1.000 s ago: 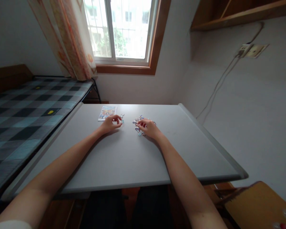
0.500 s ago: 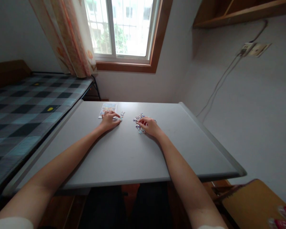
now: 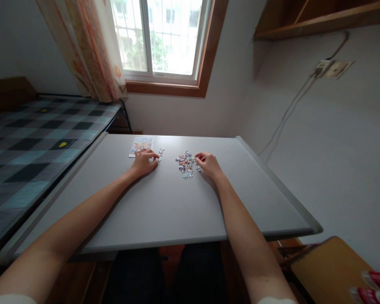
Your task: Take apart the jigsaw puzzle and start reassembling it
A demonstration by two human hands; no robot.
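Small jigsaw puzzle pieces (image 3: 185, 162) lie in a loose pile near the middle of the table. My right hand (image 3: 210, 164) is at the pile's right edge, thumb and fingers pinched together at a puzzle piece that is mostly hidden. A few pieces (image 3: 198, 168) lie just below those fingers. My left hand (image 3: 143, 163) rests on the table with thumb and forefinger closed at the lower end of a short strip of puzzle pieces (image 3: 161, 152). Behind this hand lies a colourful picture sheet (image 3: 142, 145), its lower part covered by the fingers.
The white table (image 3: 164, 211) has raised side edges. To the left stands a bed with a checked mattress (image 3: 60, 131). A wooden chair or stool (image 3: 329, 266) with red-labelled bottles (image 3: 375, 287) is at the lower right. Cords (image 3: 281, 116) hang along the right wall.
My right hand has moved right, off the top of the pile to its edge, uncovering more pieces. My left hand stays by the strip. The view has shifted slightly.
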